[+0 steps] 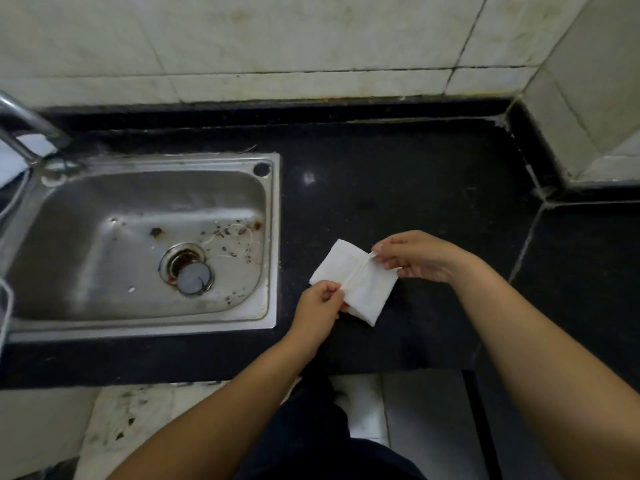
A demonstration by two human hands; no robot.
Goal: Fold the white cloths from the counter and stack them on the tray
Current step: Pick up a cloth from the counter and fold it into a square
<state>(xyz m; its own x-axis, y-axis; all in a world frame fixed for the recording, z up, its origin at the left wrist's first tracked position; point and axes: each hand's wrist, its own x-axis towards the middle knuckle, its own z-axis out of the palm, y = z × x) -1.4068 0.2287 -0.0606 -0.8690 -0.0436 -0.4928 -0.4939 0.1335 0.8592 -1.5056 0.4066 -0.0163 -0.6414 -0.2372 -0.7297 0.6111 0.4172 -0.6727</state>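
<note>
A small white cloth (356, 282) lies on the black counter (398, 188) just right of the sink, with a raised crease running across its middle. My left hand (317, 311) pinches the near end of that crease. My right hand (415, 256) pinches the far end of the same crease. Part of the cloth's near edge is hidden under my left hand. No tray is in view.
A steel sink (145, 320) with a dirty basin and drain fills the left of the counter, with a tap (27, 126) at its far left corner. Tiled walls stand behind and to the right. The counter's front edge runs below my hands.
</note>
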